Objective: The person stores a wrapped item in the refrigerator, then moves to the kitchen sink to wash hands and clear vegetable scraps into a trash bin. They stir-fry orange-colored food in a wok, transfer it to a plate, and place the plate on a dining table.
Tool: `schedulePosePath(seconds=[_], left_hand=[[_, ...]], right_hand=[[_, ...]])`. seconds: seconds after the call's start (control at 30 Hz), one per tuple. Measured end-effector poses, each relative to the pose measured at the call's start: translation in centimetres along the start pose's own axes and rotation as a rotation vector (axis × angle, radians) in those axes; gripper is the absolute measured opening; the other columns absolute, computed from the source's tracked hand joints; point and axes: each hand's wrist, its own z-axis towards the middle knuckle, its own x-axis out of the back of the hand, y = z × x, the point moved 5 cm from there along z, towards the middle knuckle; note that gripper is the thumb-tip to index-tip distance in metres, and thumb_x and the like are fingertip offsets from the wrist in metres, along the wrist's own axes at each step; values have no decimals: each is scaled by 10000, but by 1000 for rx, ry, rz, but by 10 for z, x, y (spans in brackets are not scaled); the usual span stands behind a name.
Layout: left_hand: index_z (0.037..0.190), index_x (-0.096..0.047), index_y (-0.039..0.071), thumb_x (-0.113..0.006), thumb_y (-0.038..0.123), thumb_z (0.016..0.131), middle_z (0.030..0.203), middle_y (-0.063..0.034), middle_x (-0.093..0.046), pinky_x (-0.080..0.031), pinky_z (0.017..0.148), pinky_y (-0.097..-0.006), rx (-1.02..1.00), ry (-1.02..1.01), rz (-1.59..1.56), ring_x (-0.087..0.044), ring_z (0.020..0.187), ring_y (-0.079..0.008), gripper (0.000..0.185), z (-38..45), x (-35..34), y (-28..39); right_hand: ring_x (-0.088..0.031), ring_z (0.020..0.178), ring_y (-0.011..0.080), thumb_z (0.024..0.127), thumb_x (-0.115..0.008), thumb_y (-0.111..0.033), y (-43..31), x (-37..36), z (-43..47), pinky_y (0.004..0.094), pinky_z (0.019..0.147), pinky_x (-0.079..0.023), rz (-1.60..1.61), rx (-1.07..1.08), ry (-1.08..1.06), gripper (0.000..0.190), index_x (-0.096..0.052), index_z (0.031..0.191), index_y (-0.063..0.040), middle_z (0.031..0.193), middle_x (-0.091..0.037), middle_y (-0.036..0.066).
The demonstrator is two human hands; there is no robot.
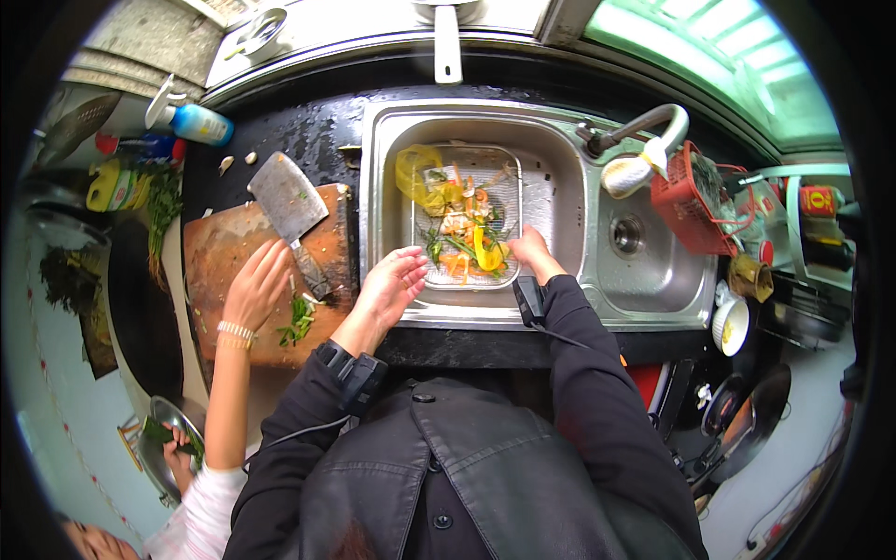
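Note:
A rectangular wire mesh basket (520, 189) stands in the left basin of a stainless steel sink (413, 318). Vegetable scraps and orange peelings (462, 217), a yellow plastic bag (413, 168) and a strip of yellow peel or plastic (486, 255) lie in it. My right hand (533, 248) is at the basket's right side, its fingertips partly hidden, so its hold is unclear. At the lower left corner of the basket is my left hand (399, 280), palm turned up, fingers slightly spread and nothing seen in it.
Another person's hand (259, 283) hovers over a wooden cutting board (231, 259) with a cleaver (288, 196) and chopped greens (297, 320). That person's other hand (178, 448) holds greens over a metal bowl (157, 455). A faucet (630, 129) and red plastic basket (689, 210) stand right.

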Motion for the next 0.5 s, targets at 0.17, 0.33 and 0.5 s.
schedulePosePath(seconds=[0.17,0.33,0.5], left_hand=[[1087,-534,74,-550,135,867,999,-31,-571,-449,760,-260,-109,128,187,-535,867,-115,230,-12,15,-1],[1252,-429,88,-562,228,868,1209,-60,-480,-382,870,-286,-416,267,556,-466,1075,-139,430,-21,15,9],[1379,-274,130,-566,356,876,1325,-85,-387,-352,928,-362,-260,107,503,-391,1185,-183,623,-48,6,-5]], right_hand=[[-622,661,184,734,-521,17,2,0,-9,296,594,-504,275,65,-60,407,-528,1139,-27,854,-638,118],[-579,742,139,713,-437,83,-13,43,-57,246,643,-465,663,94,-223,489,-487,1193,7,950,-613,91],[-588,698,130,730,-441,74,-26,74,-116,232,637,-464,785,208,-239,506,-442,1229,-11,937,-622,112]])
